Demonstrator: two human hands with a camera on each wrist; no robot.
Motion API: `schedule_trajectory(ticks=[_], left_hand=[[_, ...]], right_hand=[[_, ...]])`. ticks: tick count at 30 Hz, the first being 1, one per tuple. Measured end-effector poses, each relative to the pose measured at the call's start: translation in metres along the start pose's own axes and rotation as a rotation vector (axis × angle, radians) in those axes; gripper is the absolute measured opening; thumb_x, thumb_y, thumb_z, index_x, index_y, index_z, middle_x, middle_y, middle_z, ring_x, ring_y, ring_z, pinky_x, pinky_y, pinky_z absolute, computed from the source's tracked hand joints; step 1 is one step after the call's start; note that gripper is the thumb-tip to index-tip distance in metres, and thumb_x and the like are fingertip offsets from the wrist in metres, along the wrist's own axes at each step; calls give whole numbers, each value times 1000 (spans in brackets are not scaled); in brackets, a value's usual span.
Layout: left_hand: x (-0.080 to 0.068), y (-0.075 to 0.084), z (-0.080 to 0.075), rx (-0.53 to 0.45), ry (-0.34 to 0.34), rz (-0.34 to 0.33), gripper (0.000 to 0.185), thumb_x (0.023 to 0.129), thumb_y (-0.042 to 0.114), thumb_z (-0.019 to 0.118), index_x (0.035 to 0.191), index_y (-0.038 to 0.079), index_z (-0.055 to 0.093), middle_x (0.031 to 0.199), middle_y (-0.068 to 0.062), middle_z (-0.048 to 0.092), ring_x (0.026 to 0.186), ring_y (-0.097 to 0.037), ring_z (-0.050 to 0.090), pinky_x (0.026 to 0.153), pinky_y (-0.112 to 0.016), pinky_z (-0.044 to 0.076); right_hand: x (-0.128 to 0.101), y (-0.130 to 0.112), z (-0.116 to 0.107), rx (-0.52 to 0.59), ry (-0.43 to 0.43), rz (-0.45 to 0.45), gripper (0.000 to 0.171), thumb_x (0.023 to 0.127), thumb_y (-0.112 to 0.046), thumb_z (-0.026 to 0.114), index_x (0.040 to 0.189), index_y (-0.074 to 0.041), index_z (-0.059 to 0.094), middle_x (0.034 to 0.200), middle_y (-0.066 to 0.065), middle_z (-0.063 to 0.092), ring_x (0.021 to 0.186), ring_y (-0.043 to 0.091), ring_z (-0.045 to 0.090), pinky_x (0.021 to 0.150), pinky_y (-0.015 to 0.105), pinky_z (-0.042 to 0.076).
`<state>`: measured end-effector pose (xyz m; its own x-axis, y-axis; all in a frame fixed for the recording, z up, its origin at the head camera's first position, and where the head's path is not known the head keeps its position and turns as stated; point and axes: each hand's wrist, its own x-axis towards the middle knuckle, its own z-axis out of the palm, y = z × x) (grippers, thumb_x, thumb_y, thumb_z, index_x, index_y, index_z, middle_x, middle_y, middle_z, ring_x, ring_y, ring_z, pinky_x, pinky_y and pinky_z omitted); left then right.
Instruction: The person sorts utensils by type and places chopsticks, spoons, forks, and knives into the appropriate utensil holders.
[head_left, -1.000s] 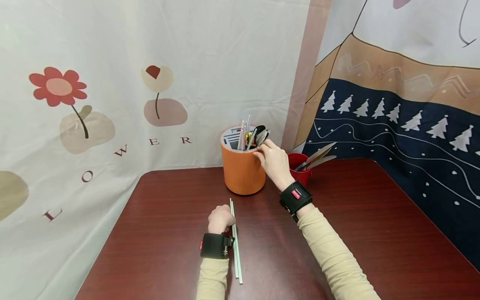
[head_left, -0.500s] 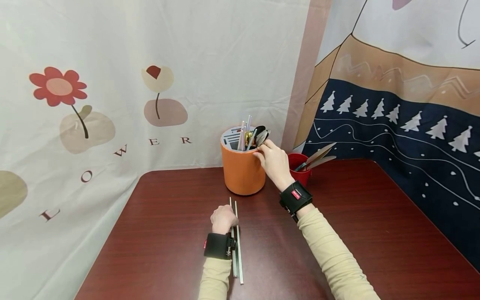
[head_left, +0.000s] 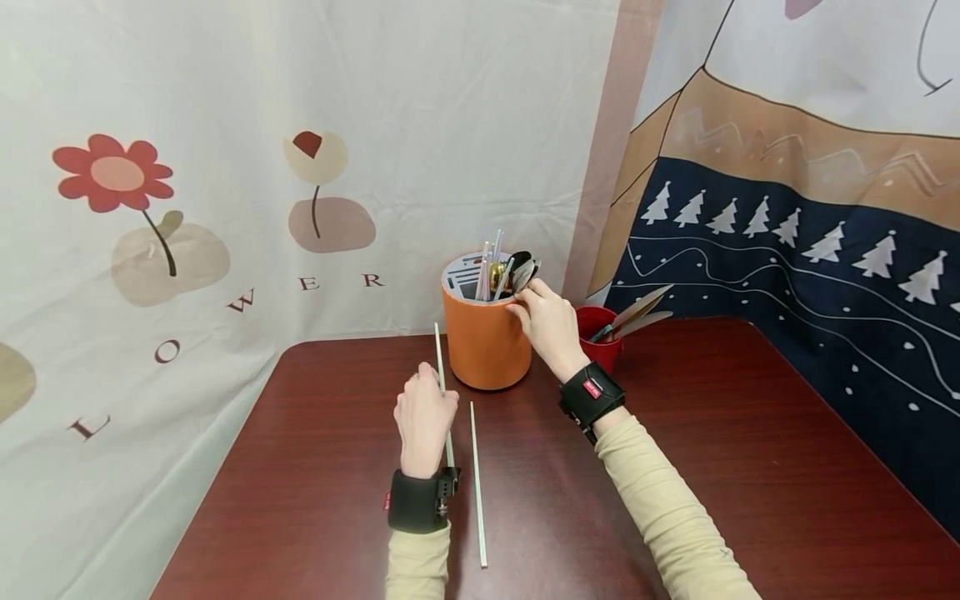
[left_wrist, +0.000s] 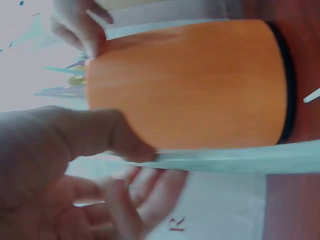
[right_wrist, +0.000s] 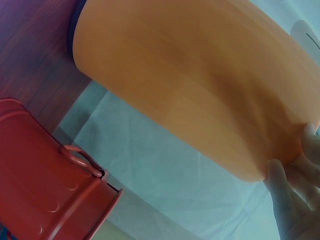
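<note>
My left hand [head_left: 425, 417] pinches a pale green chopstick [head_left: 439, 358] between thumb and fingers, raised in front of the orange utensil holder [head_left: 483, 346]. In the left wrist view this chopstick [left_wrist: 240, 161] crosses the lower side of the picture, thumb on top. A second pale chopstick [head_left: 478, 492] lies on the table to the right of the left hand. The holder stands upright with a slotted grey top, spoons [head_left: 525, 272] and several pale sticks [head_left: 483, 271] in it. My right hand [head_left: 553, 325] grips its right rim; in the right wrist view, its fingertips [right_wrist: 276, 172] touch the orange wall.
A red bucket [head_left: 596, 337] with knife-like blades [head_left: 637, 312] leaning out of it stands right of the holder, close to the right wrist. Behind the dark red table [head_left: 337, 400] hang a white printed cloth [head_left: 450, 125] and a navy one [head_left: 787, 333].
The left hand has parted the two chopsticks, picked up one and lifted it toward the holder, up and left. The other stays on the table. The right hand has not moved.
</note>
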<state>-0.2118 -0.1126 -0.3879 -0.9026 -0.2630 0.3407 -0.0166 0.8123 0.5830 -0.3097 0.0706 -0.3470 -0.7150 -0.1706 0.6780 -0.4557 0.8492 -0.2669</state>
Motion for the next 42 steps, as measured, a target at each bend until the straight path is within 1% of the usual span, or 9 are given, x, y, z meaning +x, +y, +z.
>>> schedule_trajectory(ticks=[2,9,13,17,21,26,30,37,42], left_hand=[[0,2,-4,-56,89,35,8,79,5,59,85,6,54,71,-8,57,53,-28,54,44,-31,36],[2,12,-11,-228,382,194,18,87,7,61,105,2,61,89,-11,63,62,-25,61,53,-35,47],[1,19,-16,-328,544,296,13,89,6,62,101,0,62,91,-13,62,68,-22,63,57,-32,52],[2,26,-21,-402,701,395,10,87,1,63,97,-1,62,91,-14,62,71,-21,63,62,-25,53],[6,33,-24,-468,812,472,12,84,-4,64,96,-4,64,89,-16,63,71,-21,62,65,-20,50],[15,44,-29,-531,865,555,13,82,-8,64,95,-4,63,88,-17,63,71,-21,60,65,-19,49],[26,55,-32,-545,859,589,12,84,-6,63,95,-4,63,88,-17,62,70,-22,58,63,-24,49],[52,62,-23,-446,751,661,13,87,-4,61,99,-3,60,92,-17,59,69,-24,60,61,-30,53],[67,61,-14,-376,664,648,9,92,2,56,100,-1,59,94,-16,58,71,-25,60,63,-32,53]], right_hand=[[0,0,1,-1,-2,1,21,87,-27,67,92,-7,72,88,6,59,69,28,64,60,38,55],[1,0,1,-5,1,-2,21,87,-28,67,92,-8,72,86,6,58,69,28,64,59,38,55],[1,0,1,-2,7,-6,22,87,-28,68,92,-7,72,85,5,57,69,28,64,59,38,55],[1,0,2,-4,3,-2,22,87,-28,67,92,-7,72,85,5,57,69,28,64,59,38,55],[1,0,2,-7,0,0,21,87,-28,67,92,-7,72,86,5,57,69,29,64,59,38,55],[2,-1,1,-9,-1,3,22,87,-28,68,92,-7,72,86,6,58,69,29,64,60,38,55],[1,-1,0,-9,-2,3,22,87,-28,68,93,-7,72,86,6,58,70,29,65,61,39,55],[0,1,2,-18,6,-2,21,86,-27,68,92,-8,72,86,6,58,69,29,64,59,39,55],[0,1,1,-16,14,-13,20,87,-28,68,91,-8,72,85,5,58,69,30,64,59,40,54]])
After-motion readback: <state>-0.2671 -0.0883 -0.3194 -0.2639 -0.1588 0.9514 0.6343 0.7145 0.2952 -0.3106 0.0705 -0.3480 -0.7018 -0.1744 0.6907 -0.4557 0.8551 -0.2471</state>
